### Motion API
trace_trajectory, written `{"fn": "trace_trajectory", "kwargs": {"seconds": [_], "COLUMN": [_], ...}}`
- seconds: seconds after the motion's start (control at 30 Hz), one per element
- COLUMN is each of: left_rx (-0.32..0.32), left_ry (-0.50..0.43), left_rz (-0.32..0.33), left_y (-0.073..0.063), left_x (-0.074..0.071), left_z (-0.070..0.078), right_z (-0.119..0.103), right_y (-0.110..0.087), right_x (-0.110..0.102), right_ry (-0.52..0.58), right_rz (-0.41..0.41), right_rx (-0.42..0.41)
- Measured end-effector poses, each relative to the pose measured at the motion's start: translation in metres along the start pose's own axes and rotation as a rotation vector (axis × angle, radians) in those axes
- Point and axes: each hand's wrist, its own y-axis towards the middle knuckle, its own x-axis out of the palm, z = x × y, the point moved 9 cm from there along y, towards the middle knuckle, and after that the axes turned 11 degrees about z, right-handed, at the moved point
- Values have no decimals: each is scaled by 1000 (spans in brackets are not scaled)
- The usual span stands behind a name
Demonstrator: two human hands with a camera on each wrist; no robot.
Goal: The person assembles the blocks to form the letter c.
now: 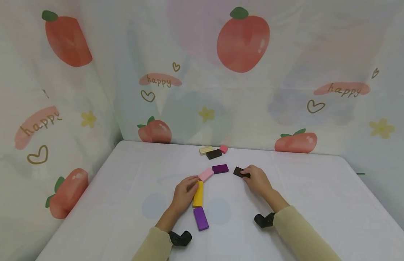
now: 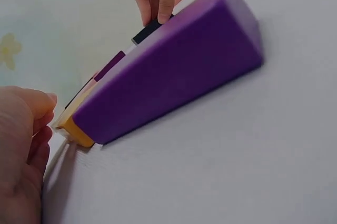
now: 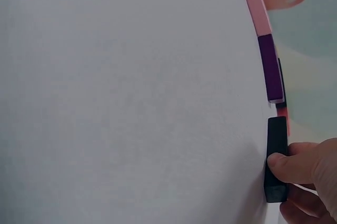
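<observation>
My right hand (image 1: 258, 180) pinches a dark, nearly black block (image 1: 238, 172) between thumb and fingers. In the right wrist view, the thumb lies on the near face of that block (image 3: 277, 134). My left hand (image 1: 183, 195) is at the left side of a yellow block (image 1: 198, 195), its fingers loosely bent; whether they touch it is hard to tell. A purple block (image 1: 201, 218) lies at the yellow one's near end. Beyond the yellow block come a pink block (image 1: 206, 174) and a dark purple block (image 1: 220, 169), forming a curved line.
Farther back on the white table (image 1: 286, 174) lie a cream block (image 1: 205, 150), another dark block (image 1: 214, 154) and a small red-pink block (image 1: 224, 149). A printed cloth wall (image 1: 195, 47) rises behind the table and at the sides.
</observation>
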Motion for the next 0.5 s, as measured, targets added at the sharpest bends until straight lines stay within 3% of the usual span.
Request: {"fn": "trace_trajectory", "kwargs": {"seconds": [0.27, 0.37, 0.5], "left_rx": [5, 26, 6], "left_ry": [-109, -116, -115], "left_rz": [-15, -27, -46], "left_y": [-14, -21, -29], "left_x": [-8, -11, -13], "left_z": [6, 9, 10], "right_z": [-6, -7, -11], "right_y": [-10, -15, -21], "right_x": [0, -1, -5], "right_ry": [-19, -23, -19], "right_rz": [-10, -11, 3], "right_rx": [-26, -13, -25]}}
